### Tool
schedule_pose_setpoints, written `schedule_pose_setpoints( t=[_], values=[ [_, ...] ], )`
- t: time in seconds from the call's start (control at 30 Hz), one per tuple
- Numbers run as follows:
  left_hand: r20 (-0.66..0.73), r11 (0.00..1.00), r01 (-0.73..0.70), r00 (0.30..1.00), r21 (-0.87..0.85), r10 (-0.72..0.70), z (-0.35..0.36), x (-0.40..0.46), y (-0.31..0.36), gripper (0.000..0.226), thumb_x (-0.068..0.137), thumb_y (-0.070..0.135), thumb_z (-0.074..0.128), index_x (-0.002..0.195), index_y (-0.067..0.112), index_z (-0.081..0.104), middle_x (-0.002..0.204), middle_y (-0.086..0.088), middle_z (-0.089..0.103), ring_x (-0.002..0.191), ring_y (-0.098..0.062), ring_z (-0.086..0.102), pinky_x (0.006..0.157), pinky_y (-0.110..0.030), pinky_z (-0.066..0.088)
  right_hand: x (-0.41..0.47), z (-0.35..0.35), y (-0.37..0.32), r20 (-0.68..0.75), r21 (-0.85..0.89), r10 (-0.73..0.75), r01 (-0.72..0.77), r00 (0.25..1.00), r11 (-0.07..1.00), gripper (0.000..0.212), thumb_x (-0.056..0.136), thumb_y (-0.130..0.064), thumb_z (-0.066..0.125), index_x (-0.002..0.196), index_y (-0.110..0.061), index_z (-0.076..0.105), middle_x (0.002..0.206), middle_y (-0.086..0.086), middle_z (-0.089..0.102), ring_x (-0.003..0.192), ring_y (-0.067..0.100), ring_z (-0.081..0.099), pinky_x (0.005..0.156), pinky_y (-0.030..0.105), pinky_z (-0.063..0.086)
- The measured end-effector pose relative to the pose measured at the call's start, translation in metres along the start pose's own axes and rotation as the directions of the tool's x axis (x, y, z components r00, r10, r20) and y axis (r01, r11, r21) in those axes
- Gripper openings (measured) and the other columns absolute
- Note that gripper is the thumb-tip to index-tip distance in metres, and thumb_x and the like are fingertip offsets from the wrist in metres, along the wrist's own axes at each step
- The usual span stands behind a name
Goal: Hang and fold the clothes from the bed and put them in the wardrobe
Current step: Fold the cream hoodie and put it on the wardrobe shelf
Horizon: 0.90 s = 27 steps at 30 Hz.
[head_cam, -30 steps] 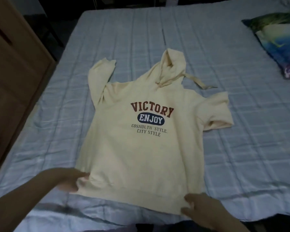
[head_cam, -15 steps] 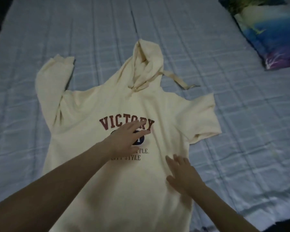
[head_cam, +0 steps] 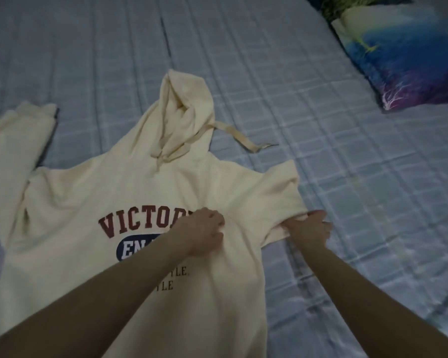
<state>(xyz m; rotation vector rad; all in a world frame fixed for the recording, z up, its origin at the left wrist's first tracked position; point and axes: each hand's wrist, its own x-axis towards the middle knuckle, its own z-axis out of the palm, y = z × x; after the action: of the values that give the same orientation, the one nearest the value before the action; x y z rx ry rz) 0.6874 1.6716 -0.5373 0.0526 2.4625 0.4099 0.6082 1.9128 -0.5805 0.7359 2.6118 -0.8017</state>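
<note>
Head view: half a second ago both hands lay flat, smoothing the chest; now the left hand (head_cam: 203,229) curls its fingers and bunches fabric right of the print, while the right hand (head_cam: 308,228) pinches the edge of the right sleeve (head_cam: 272,192). Smoothing looks done, and folding that sleeve inward is likely starting. The hoodie (head_cam: 109,192) lies face up on the bed (head_cam: 321,151), soft cream fleece, hood peaked, drawstring flat. A glossy pillow (head_cam: 398,52) sits far right.

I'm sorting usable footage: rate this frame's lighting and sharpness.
Head view: dim, bluish light, no glare; the cream hooded sweatshirt is soft but its red lettering stays legible; both forearms are underexposed; right hand is slightly smeared; the colourful printed pillow is hazy.
</note>
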Motion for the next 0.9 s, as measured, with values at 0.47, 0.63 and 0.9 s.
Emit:
schedule_pose_setpoints(
  t=[0.47, 0.63, 0.9],
  values=[
    [0.245, 0.954, 0.300, 0.926, -0.021, -0.286, -0.019, 0.035, 0.055, 0.060, 0.100, 0.053, 0.033, 0.155, 0.037, 0.013, 0.157, -0.011, 0.019, 0.141, -0.035, 0.030, 0.115, -0.048, 0.028, 0.065, -0.164, -0.025, 0.446, -0.485, -0.808, 0.863, 0.385, 0.143, 0.035, 0.076, -0.038, 0.069, 0.098, -0.014, 0.056, 0.098, 0.006, 0.047, 0.076, 0.032, 0.057, 0.053, 0.032, 0.039],
    [0.249, 0.966, 0.254, 0.934, 0.044, -0.257, -0.019, 0.036, 0.078, 0.061, 0.104, 0.049, 0.026, 0.157, 0.029, 0.004, 0.161, -0.011, 0.010, 0.149, -0.032, 0.011, 0.119, -0.042, 0.014, 0.072, -0.207, 0.004, 0.395, -0.514, -0.912, 0.850, 0.110, -0.120, 0.036, 0.053, 0.008, 0.066, 0.084, -0.009, 0.058, 0.086, 0.009, 0.046, 0.074, 0.027, 0.045, 0.052, 0.030, 0.024],
    [-0.210, 0.937, 0.110, 0.977, 0.332, -0.041, -0.005, 0.051, 0.116, 0.049, 0.088, 0.045, 0.029, 0.123, 0.021, 0.053, 0.128, -0.006, 0.050, 0.110, -0.029, 0.057, 0.086, -0.040, 0.049, 0.100, -0.152, 0.102, 0.385, -0.249, -0.491, 0.601, 0.781, 0.760, 0.086, 0.083, -0.031, 0.069, 0.152, -0.015, 0.021, 0.148, 0.017, 0.022, 0.118, 0.035, 0.048, 0.087, 0.037, 0.048]
  ],
)
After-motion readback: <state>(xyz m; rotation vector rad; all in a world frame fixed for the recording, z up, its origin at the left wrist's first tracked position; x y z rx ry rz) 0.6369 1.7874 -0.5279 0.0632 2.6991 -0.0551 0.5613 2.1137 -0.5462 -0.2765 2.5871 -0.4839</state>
